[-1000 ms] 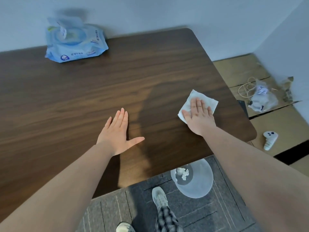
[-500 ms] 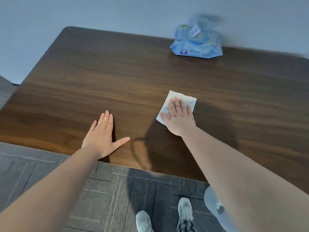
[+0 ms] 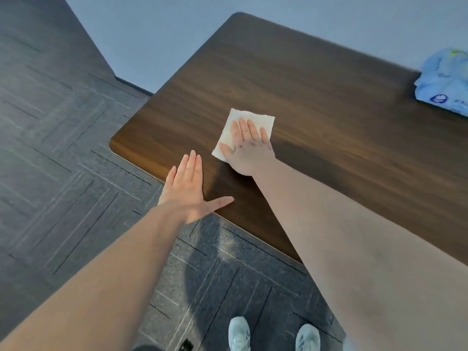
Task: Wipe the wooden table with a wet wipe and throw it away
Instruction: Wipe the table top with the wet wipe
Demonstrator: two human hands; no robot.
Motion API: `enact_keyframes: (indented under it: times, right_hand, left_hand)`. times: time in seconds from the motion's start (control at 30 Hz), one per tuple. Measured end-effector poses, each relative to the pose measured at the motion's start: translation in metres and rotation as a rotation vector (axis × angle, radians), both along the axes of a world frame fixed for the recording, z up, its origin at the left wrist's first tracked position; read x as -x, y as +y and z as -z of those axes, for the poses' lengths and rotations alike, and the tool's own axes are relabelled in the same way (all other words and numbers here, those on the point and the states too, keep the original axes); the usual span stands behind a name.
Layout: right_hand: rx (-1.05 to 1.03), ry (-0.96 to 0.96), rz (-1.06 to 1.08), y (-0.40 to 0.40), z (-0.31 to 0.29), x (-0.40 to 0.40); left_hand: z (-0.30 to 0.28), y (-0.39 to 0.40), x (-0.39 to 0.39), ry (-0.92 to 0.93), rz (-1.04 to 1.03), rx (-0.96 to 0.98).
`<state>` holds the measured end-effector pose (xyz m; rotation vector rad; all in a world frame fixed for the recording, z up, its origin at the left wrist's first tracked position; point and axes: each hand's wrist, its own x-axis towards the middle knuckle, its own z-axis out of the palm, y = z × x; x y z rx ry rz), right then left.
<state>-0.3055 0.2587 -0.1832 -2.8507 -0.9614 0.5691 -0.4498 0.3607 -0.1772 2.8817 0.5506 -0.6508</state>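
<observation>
The dark wooden table (image 3: 316, 102) fills the upper right of the head view, its near left corner rounded. A white wet wipe (image 3: 258, 122) lies flat near that corner. My right hand (image 3: 249, 148) presses flat on the wipe, fingers spread over it. My left hand (image 3: 188, 187) rests flat on the table's near edge just left of it, fingers together, thumb out, holding nothing.
A blue pack of wet wipes (image 3: 445, 82) sits at the table's far right by the wall. Grey carpet tiles (image 3: 65, 158) cover the floor left of and below the table. My two light shoes (image 3: 273, 335) stand at the bottom.
My right hand has slid the wipe leftward across the table toward its left corner. The view has swung left with it, and the bin on the floor has left the frame.
</observation>
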Motion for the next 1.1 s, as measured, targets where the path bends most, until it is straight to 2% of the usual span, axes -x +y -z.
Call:
enact_keyframes:
  times: [0.23,0.5,0.63,0.77,1.1]
  right_hand:
    - [-0.037,-0.042,-0.156,0.070,0.003,0.005]
    - [-0.052,-0.059,-0.174,0.045,0.006,0.016]
    - [-0.073,-0.060,-0.121,-0.008,0.007,0.030]
    - [-0.048,-0.010,0.018,-0.079,0.003,0.032]
    - [0.046,-0.001,0.473,-0.327,-0.001,0.062]
  left_hand:
    - [0.000,0.000,0.000,-0.095,-0.011,0.035]
    - [0.001,-0.003,0.003,-0.098,-0.010,0.013]
    - [-0.003,-0.006,0.003,-0.026,0.021,-0.015]
    - [-0.012,-0.029,0.005,-0.039,0.134,-0.112]
    - [-0.025,-0.201,-0.042,-0.092,0.446,0.047]
